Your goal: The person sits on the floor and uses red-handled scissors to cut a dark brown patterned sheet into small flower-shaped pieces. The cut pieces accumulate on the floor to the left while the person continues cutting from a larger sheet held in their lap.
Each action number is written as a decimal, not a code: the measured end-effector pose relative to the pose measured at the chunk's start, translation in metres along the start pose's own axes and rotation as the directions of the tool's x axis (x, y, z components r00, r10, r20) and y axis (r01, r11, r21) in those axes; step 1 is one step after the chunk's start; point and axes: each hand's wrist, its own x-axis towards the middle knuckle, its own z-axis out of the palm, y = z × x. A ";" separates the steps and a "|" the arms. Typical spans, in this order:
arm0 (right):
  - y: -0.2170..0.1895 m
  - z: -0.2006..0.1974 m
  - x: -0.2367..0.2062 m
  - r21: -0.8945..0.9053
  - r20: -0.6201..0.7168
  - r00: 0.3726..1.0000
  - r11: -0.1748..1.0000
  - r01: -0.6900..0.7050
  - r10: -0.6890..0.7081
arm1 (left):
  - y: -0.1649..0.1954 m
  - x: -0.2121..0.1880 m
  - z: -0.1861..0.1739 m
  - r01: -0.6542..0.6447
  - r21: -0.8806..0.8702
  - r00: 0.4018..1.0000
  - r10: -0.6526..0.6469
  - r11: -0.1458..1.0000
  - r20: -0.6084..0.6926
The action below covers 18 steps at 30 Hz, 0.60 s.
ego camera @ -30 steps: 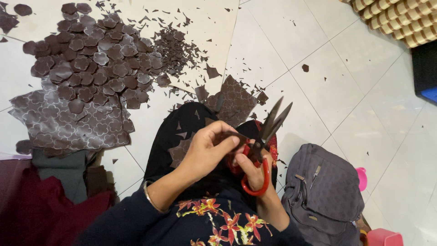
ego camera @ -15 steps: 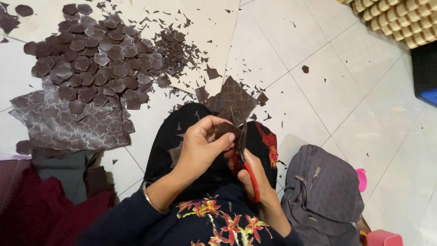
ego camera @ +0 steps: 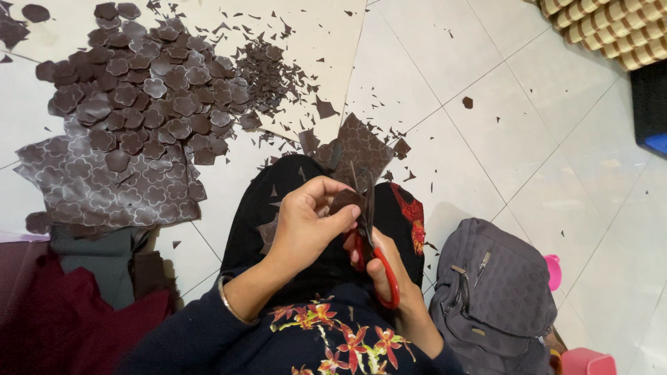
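since 1 second ago the red-handled scissors (ego camera: 372,239) have swung from a wide-open slant to nearly upright with the blades drawn almost together, and the hands sit a touch lower over the lap. the left hand (ego camera: 306,226) is curled, thumb and fingertips pinching a small dark brown piece (ego camera: 345,201) right against the blades. the right hand (ego camera: 385,267) is closed through the red loops of the scissors, fingers wrapped round the handle. both hands hover above the person's lap, which is covered in black cloth with a red pattern at the knee. a larger dark brown patterned sheet (ego camera: 361,149) lies just beyond the knees on the floor. the floor (ego camera: 542,132) is pale glossy tile with thin grout lines, sprinkled with tiny brown offcuts. to the upper left a heap of cut flower-shaped pieces (ego camera: 149,90) rests partly on a big embossed brown sheet (ego camera: 97,184), and a mound of small scraps (ego camera: 267,69) lies beside the heap. a grey backpack (ego camera: 497,295) stands just right of the person, with something pink (ego camera: 553,271) peeking out behind it. dark red and grey fabric (ego camera: 62,305) is bundled at the lower left. a striped woven mat (ego camera: 611,31) shows at the top right corner.
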 end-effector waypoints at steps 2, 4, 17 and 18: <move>0.001 0.000 0.000 0.002 -0.002 1.000 1.000 -0.021 0.021 | 0.001 0.000 0.000 -0.007 0.007 1.000 0.007 1.000 0.004; 0.003 0.000 -0.001 0.012 -0.002 1.000 1.000 -0.013 0.013 | 0.000 0.000 0.000 -0.020 -0.006 1.000 0.020 1.000 0.014; 0.039 -0.001 -0.009 0.113 -0.078 0.994 0.991 -0.065 0.075 | -0.011 0.002 0.000 0.003 -0.053 1.000 -0.002 0.999 0.026; 0.039 -0.002 -0.008 0.090 -0.097 0.992 0.994 -0.068 0.076 | -0.012 0.003 0.000 -0.023 -0.052 0.999 0.024 0.998 0.032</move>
